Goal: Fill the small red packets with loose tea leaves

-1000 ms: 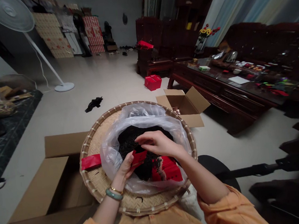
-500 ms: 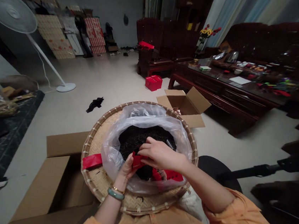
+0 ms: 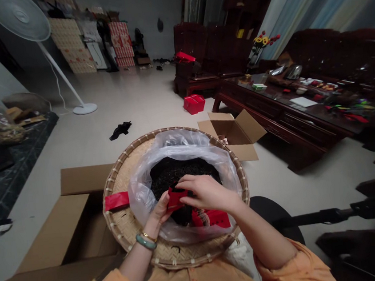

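Red packet: a small red packet [image 3: 176, 199] sits between the two hands, over the middle of the bag, tilted; whether its mouth is open cannot be told.

Left hand: the left hand [image 3: 159, 213] grasps the packet from below, thumb and fingers pinched on its lower part.

Right hand: the right hand [image 3: 208, 193] curves over the packet, its fingertips [image 3: 182, 190] at the upper edge; touching, but whether it clenches or only steadies cannot be told.

Leaves: dark loose leaves [image 3: 180, 172], possibly tea, lie heaped inside a clear plastic bag [image 3: 177, 143]; the packet sits just above them.

Stack: more red packets [image 3: 211, 218] lie in the bag beside the heap, just below the right wrist; a single red packet [image 3: 116, 200] rests on the woven bamboo tray [image 3: 126, 227], outside the bag.

Risk: a slipping pinch could drop the packet into the heap; a tilted open mouth could shed leaves; a wrist dropping could knock the stacked packets; a tug on the thin bag could slide it on the tray.

Around: an open cardboard box [image 3: 84, 180] stands beside the tray; a second box [image 3: 236, 131] lies beyond it.
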Motion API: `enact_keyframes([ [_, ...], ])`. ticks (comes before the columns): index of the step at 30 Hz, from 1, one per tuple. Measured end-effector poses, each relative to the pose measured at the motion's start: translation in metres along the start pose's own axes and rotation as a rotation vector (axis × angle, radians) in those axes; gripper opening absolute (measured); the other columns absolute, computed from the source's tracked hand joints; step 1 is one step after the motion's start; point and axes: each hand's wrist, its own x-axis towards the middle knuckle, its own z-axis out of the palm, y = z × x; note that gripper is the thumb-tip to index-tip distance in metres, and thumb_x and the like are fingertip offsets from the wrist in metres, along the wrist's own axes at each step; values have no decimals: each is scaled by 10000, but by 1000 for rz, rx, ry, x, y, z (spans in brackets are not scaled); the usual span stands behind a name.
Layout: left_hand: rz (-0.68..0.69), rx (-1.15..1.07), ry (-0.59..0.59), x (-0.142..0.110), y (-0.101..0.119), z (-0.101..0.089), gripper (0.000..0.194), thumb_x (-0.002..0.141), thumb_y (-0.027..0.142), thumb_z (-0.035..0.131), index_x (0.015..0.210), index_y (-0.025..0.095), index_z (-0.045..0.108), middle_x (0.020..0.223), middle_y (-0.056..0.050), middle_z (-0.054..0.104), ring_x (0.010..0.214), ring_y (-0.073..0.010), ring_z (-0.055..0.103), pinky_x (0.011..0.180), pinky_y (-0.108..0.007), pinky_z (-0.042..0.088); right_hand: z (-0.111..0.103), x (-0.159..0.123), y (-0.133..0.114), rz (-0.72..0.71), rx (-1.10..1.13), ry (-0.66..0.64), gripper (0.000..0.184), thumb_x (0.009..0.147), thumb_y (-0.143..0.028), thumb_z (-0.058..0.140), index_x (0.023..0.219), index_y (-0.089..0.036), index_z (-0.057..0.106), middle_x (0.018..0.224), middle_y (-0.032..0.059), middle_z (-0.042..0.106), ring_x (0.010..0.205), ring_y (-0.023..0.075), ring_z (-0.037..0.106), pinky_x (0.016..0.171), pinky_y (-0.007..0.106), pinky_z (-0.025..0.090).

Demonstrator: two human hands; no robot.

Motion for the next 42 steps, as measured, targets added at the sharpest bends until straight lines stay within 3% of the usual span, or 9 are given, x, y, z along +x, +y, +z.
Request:
enact_keyframes([
  [5, -28, 23, 89, 1, -3, -1, 517, 534, 487, 786, 897, 137, 676, 852, -78, 711, 733, -194, 649, 669, -266, 508, 8, 4, 6, -16, 53, -80, 206, 827, -319, 566, 929, -161, 651, 966, 73, 634, 800, 171, 603, 640, 243, 412],
  [8, -93, 34, 197, -1, -3, 2, 487, 635, 541, 700, 902, 136, 650, 796, -90, 712, 695, -214, 664, 671, -335, 520, 13, 5, 17, 23, 232, 79, 209, 852, -279, 534, 998, -177, 644, 924, 62, 643, 805, 154, 590, 692, 248, 428],
  [12, -123, 34, 140, -2, 2, 18, 598, 723, 650, 529, 970, 116, 636, 836, -139, 713, 787, -259, 678, 718, -368, 519, 33, 5, 37, 301, 466, 416, 427, 741, -368, 654, 1120, -179, 597, 971, 71, 626, 720, 141, 554, 655, 269, 444],
  [16, -121, 30, 148, 2, 3, 36, 586, 773, 632, 473, 1011, 123, 638, 897, -133, 712, 857, -258, 671, 767, -369, 512, 64, 6, 50, 508, 848, 447, 309, 701, -396, 646, 849, -126, 674, 709, 37, 637, 582, 123, 534, 552, 249, 436],
  [19, 2, 41, 198, 8, 4, 42, 512, 769, 568, 540, 983, 115, 650, 944, -118, 707, 923, -238, 647, 839, -343, 482, 79, 7, 55, 612, 1068, 457, 278, 678, -405, 633, 678, -128, 648, 538, -3, 580, 448, 91, 466, 418, 204, 363],
  [24, 153, 237, 248, 16, 4, 38, 450, 709, 446, 673, 1025, 128, 631, 961, -83, 696, 867, -194, 636, 791, -276, 472, 88, 7, 57, 683, 1087, 552, 280, 649, -419, 642, 627, -141, 615, 483, -23, 534, 381, 75, 410, 355, 195, 323],
  [28, 172, 402, 307, 20, 1, 35, 360, 697, 399, 695, 908, 110, 651, 800, -52, 700, 669, -147, 621, 642, -237, 471, 95, 6, 56, 639, 958, 637, 253, 677, -393, 634, 661, -141, 624, 576, 3, 578, 476, 88, 463, 403, 188, 359],
  [33, 126, 311, 279, 18, 4, 39, 367, 663, 378, 726, 899, 102, 674, 767, -55, 706, 648, -152, 631, 663, -263, 485, 105, 2, 60, 595, 1043, 579, 393, 614, -373, 699, 933, -150, 645, 790, 24, 631, 577, 97, 508, 435, 180, 390],
  [42, 147, 308, 335, 16, 2, 42, 337, 630, 346, 753, 845, 92, 705, 704, -55, 706, 594, -144, 619, 610, -254, 484, 110, 3, 58, 654, 1227, 552, 305, 612, -386, 687, 788, -139, 652, 631, -3, 607, 487, 89, 487, 399, 186, 363],
])
